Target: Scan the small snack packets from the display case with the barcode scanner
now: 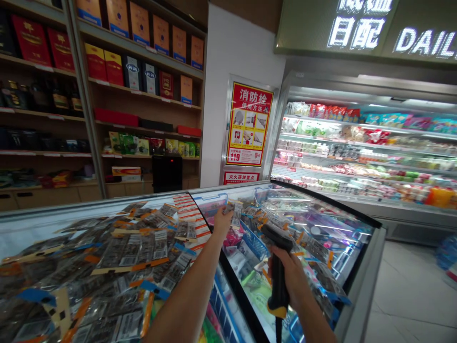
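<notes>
My left hand (223,221) reaches out over the chest freezer and is closed on a small clear packet (236,213) with a printed label. In my right hand (288,269) is a black and yellow barcode scanner (279,281), gripped by its handle, with its cable hanging down. The scanner's head points away from me, toward the packets ahead. Many similar flat packets (143,247) with orange and blue edges lie heaped on the left glass lid. More such packets (321,252) lie on the right side, around my right hand.
A black frame edge (235,286) runs between the freezer's lids. Blue wire baskets (254,238) show beneath the glass. Behind stand shelves (143,97) of boxed goods, a fire-hydrant sign (250,124) and a lit refrigerated display (367,157). Tiled floor (403,290) lies at the right.
</notes>
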`<state>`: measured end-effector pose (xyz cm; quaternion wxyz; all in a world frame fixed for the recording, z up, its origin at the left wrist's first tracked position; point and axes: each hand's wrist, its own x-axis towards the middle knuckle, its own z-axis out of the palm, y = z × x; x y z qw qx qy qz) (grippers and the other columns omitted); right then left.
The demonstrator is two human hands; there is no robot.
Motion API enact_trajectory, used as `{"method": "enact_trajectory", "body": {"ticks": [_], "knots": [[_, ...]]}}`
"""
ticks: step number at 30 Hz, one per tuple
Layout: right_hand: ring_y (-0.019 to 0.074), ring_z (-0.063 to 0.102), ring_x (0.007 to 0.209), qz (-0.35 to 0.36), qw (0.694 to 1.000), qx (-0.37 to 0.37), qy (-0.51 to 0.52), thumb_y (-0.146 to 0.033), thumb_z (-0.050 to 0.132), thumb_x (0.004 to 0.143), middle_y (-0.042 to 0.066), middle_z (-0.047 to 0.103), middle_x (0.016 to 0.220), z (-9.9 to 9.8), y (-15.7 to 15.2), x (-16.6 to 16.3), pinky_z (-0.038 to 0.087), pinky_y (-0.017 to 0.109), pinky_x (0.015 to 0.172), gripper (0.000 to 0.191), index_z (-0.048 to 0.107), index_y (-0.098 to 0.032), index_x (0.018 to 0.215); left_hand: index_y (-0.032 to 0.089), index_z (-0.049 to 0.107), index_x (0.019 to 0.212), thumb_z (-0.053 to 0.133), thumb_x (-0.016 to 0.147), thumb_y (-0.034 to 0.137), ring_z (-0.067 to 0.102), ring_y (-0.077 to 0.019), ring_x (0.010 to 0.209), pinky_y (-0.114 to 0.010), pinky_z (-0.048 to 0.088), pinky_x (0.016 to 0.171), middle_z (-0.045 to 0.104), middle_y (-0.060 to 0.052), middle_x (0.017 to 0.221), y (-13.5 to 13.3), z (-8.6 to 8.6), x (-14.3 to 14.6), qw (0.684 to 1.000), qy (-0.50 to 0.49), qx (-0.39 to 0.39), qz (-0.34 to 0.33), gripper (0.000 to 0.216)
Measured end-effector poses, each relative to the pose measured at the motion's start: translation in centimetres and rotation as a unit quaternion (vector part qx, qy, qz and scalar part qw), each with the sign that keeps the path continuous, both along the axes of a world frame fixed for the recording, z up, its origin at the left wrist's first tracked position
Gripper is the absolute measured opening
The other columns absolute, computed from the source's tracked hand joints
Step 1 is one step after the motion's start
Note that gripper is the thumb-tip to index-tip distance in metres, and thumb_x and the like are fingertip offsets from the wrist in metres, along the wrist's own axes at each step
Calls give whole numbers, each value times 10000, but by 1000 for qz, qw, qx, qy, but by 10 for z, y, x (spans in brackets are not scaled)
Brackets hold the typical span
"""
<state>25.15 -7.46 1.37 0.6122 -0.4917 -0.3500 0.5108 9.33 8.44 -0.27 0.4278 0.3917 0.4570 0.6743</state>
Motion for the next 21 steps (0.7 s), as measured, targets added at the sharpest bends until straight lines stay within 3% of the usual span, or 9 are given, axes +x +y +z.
{"method": "enact_trajectory", "body": {"ticks": [4, 7, 10, 13, 17, 19, 21], "knots": [[118, 495, 331, -7, 1000, -1, 2, -393, 653, 611, -4, 563, 422, 3, 1, 3, 348, 210, 308, 266, 566, -142, 613, 196, 614, 837, 639, 565, 149, 588, -214, 726, -332, 407, 703, 626, -41, 710, -20, 13, -42, 976, 175, -15, 127, 277], [124, 504, 335, -3, 1000, -4, 7, -391, 667, 600, -8, 565, 422, 4, 0, 3, 367, 219, 316, 266, 570, -144, 622, 215, 616, 919, 624, 588, 174, 588, -288, 809, -384, 385, 743, 642, -84, 755, -36, 27, -86, 945, 268, -52, 183, 333], [127, 500, 330, -6, 1000, -8, 11, -397, 677, 587, -10, 561, 413, 3, -1, 5, 365, 226, 316, 280, 585, -137, 632, 199, 565, 1080, 563, 660, 220, 575, -334, 860, -426, 375, 745, 645, -131, 841, -50, 38, -123, 877, 417, -127, 203, 421], [128, 495, 328, -10, 1000, -8, -8, -408, 669, 599, -6, 564, 414, 3, -2, 11, 347, 229, 306, 283, 587, -138, 617, 159, 562, 1088, 494, 717, 224, 536, -348, 934, -460, 349, 784, 616, -151, 955, -60, 43, -147, 801, 533, -164, 216, 383], [124, 472, 318, -21, 999, -8, -34, -420, 638, 631, -6, 547, 385, 9, -8, 24, 360, 236, 310, 284, 555, -158, 562, 162, 595, 1010, 418, 749, 195, 462, -332, 1031, -488, 303, 845, 552, -165, 1065, -67, 45, -147, 698, 645, -172, 260, 318], [121, 475, 328, -37, 999, -2, -40, -410, 632, 641, -5, 548, 386, 12, -11, 32, 363, 229, 315, 273, 552, -158, 572, 177, 586, 1029, 408, 742, 178, 445, -319, 1045, -492, 278, 876, 541, -156, 1091, -66, 46, -130, 692, 657, -150, 260, 337], [120, 489, 343, -59, 997, 3, -44, -400, 639, 636, -6, 559, 406, 14, -12, 39, 368, 223, 321, 260, 562, -153, 612, 181, 585, 1038, 430, 725, 174, 438, -316, 1058, -489, 257, 903, 528, -150, 1130, -64, 46, -102, 715, 651, -96, 238, 349]]}}
